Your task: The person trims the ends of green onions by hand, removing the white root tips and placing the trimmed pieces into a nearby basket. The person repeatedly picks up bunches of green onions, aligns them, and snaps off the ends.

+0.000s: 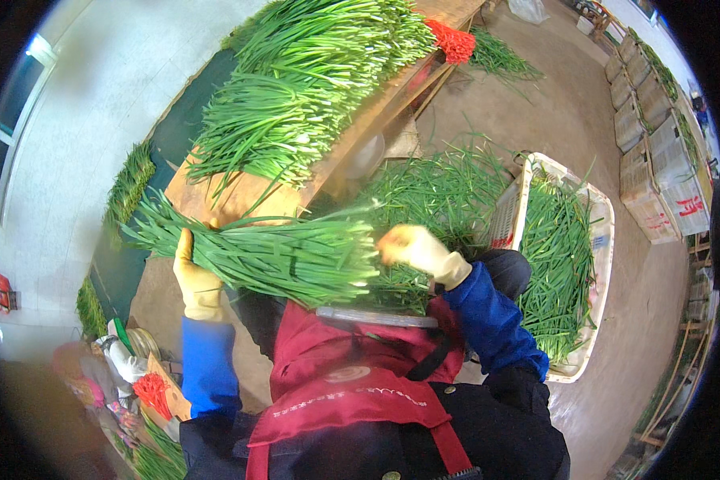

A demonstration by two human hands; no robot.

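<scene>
My left hand (199, 282), in a pale yellow glove, grips a thick bunch of garlic chives (282, 258) by its leafy end, thumb on top. The bunch lies sideways above my lap, its pale stalk ends pointing right. Close beside those ends is my right hand (417, 251), gloved alike, fingers curled and blurred by motion. Whether it pinches any stalk is unclear. Beyond the bunch, a wooden bench (330, 174) carries a long row of chives (300, 90), pale ends facing right.
To my right stands a white plastic crate (600, 288) filled with chives. Loose chives (444, 186) are heaped in front of me. Red ties (453, 42) hang at the bench's far edge. Stacked crates (654, 174) line the right side. Another person (96, 390) is at lower left.
</scene>
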